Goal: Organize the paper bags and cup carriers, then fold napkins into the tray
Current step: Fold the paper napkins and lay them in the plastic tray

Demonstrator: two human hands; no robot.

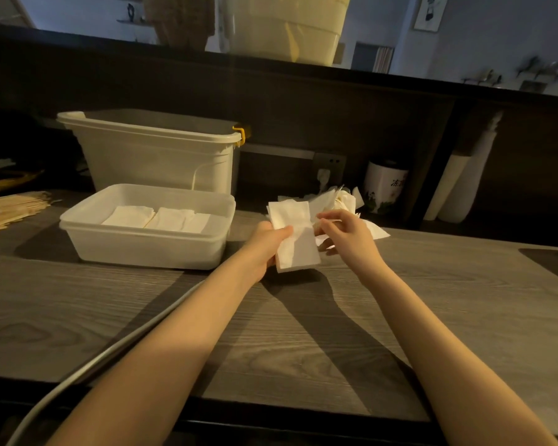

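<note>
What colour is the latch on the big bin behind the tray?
Yellow: the latch sits on the bin's right rim, clearest in the head view.

I see a tall lidless bin (155, 156) with a yellow latch (241, 135) at the desk's (303, 333) back. Wooden sticks (13, 207) lie far left; a white canister (385, 185) stands right. A grey cable (110, 355) crosses the desk.

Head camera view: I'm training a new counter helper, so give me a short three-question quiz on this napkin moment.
1. True or false: the tray already holds folded napkins.
2. Which hands hold the napkin? A left only, B right only, C both.
3. Where does the loose napkin pile lie relative to the tray?

Key: 1 true. 2 C: left hand and right hand. 3 To its right, on the counter.
</note>
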